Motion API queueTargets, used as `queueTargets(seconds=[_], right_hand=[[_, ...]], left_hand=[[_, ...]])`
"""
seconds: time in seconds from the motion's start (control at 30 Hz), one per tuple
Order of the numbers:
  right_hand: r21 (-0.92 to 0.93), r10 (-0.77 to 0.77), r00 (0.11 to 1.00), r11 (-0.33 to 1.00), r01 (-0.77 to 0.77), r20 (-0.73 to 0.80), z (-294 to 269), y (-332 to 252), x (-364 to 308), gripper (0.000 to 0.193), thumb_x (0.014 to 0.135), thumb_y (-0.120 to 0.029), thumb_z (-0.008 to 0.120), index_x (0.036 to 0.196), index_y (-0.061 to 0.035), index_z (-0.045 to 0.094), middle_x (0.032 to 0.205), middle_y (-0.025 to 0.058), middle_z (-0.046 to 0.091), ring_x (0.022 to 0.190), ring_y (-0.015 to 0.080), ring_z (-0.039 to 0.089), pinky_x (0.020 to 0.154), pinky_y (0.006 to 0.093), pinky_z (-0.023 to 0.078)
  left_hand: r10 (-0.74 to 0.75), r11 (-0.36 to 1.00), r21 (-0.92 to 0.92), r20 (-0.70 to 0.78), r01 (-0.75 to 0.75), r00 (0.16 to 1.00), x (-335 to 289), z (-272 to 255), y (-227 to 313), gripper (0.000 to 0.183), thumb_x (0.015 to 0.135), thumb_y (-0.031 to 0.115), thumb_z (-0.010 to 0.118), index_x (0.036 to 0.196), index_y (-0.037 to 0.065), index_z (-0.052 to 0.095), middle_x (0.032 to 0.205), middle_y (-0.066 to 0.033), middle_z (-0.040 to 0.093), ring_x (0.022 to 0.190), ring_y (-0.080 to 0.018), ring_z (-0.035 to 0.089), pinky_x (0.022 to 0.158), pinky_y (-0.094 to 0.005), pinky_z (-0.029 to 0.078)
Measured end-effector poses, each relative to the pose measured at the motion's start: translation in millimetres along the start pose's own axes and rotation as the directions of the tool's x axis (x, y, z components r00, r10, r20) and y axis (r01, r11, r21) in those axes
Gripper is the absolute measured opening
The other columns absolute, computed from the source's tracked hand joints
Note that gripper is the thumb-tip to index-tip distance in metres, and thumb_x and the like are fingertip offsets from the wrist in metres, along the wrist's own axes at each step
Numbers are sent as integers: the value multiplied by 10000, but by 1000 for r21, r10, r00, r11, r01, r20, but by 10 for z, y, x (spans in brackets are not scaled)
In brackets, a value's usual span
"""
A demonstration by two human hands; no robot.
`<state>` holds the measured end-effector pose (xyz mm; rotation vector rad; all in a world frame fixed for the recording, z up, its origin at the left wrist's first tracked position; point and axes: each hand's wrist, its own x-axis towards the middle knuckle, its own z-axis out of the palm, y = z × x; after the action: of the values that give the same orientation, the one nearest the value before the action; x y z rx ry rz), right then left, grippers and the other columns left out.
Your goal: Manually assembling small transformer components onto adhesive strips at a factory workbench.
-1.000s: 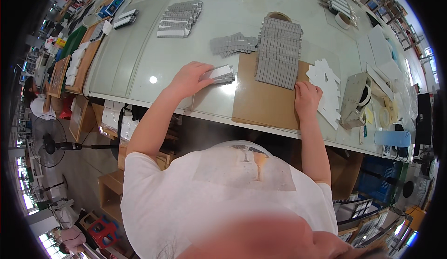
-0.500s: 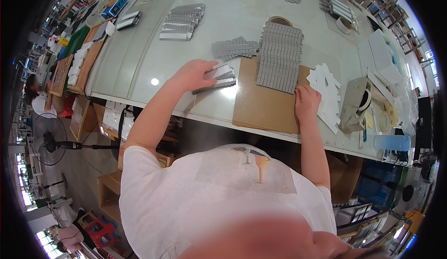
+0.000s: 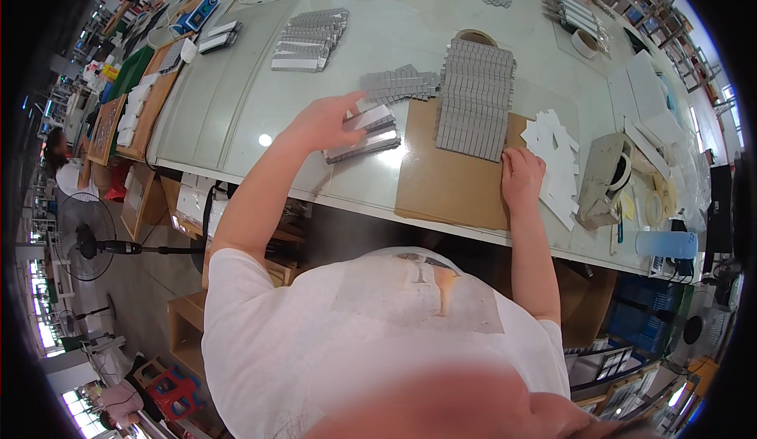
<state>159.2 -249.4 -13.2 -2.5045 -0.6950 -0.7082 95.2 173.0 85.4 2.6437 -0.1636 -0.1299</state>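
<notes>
Left hand point(image 3: 319, 126): loose, thumb and fingers parted over the strip pile point(image 3: 378, 141) on the table point(image 3: 394, 33)
Right hand point(image 3: 523, 172): fingers curled at near right corner of the strip sheet point(image 3: 475, 100); cannot tell whether gripping
Strip sheet: grey, its near part lying on the cardboard point(image 3: 441, 188)
White pieces point(image 3: 554, 163): right of the cardboard

A black fan point(image 3: 86, 240) and red stool point(image 3: 163, 381) stand left, a blue crate point(image 3: 633, 311) right.

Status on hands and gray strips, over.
Left hand at small strip pile. Right hand at near corner of gray bundle. Tan ring at its far end.
</notes>
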Motion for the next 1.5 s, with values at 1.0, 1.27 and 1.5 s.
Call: queueTargets(seconds=[1.0, 1.27, 1.5], right_hand=[[22, 51, 998, 998, -51, 22, 3, -22, -14, 106, 899, -121, 729, 1000, -112, 697, 1043, 19, 681, 1032, 222, 631, 968, 435, 404], [12, 12, 1000, 1000, -12, 18, -40, -54, 14, 106, 894, -98, 721, 989, -114, 678, 1037, 17, 675, 1019, 220, 629, 965, 434, 405], [-19, -8, 1000, 1000, 8, -7, -74, -93, -12, 117, 881, -74, 712, 982, -109, 663, 1019, 30, 668, 1004, 228, 635, 973, 437, 409]], left_hand=[[347, 916, 275, -176, -292, 921, -90, 347, -89, 536, 868, 199, 760, 1368, 115, 585, 1360, -63, 625, 1205, -303, 595, 1020, -434, 486], [293, 948, 165, -112, -273, 949, -85, 359, -90, 575, 859, 193, 764, 1394, 95, 574, 1355, -78, 626, 1239, -307, 581, 1051, -447, 468], [425, 904, 195, -296, -381, 856, -254, 610, 218, 510, 843, 175, 779, 1320, 80, 623, 1301, -97, 643, 1206, -335, 590, 1038, -449, 472]])
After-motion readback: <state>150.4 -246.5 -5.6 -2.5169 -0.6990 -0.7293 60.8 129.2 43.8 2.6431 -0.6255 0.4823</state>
